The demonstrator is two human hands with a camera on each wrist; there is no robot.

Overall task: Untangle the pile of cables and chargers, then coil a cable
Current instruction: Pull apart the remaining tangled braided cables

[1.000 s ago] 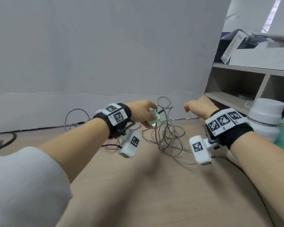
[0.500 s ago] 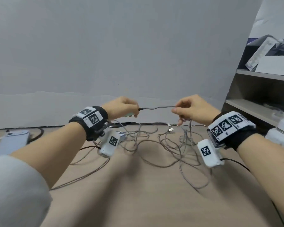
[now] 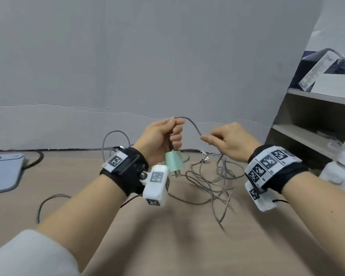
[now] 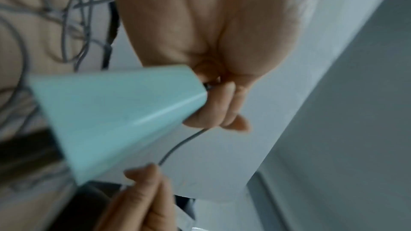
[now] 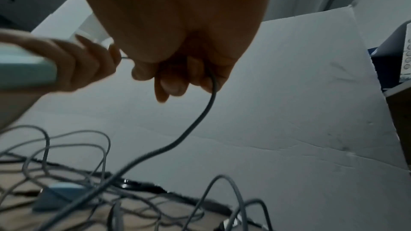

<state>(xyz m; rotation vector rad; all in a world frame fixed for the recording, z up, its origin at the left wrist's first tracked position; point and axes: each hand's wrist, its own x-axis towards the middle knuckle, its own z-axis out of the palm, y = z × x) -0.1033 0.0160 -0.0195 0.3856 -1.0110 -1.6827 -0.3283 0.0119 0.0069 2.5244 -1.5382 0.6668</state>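
A mint-green charger (image 3: 173,161) hangs plug-down just below my left hand (image 3: 172,132), whose curled fingers grip the grey cable (image 3: 191,124) where it leaves the charger. The cable arcs rightward to my right hand (image 3: 206,139), which pinches it. From there it drops to the tangled pile of grey cables (image 3: 211,176) on the table. In the left wrist view the charger (image 4: 115,111) sits against my fingers (image 4: 218,108). In the right wrist view the cable (image 5: 200,117) trails from my curled fingers (image 5: 173,80) down to the pile (image 5: 89,182).
A grey-blue phone (image 3: 2,172) lies at the far left beside a thick black cable (image 3: 38,156). A shelf unit (image 3: 317,126) and a white bottle (image 3: 343,170) stand at the right. A grey wall (image 3: 127,76) backs the wooden table (image 3: 187,246). A bluish object (image 5: 60,194) lies among the cables.
Half a second ago both hands held a short stretch of cable level between them. Now my left hand has turned upright, the charger hangs below it, and the cable arcs between the hands.
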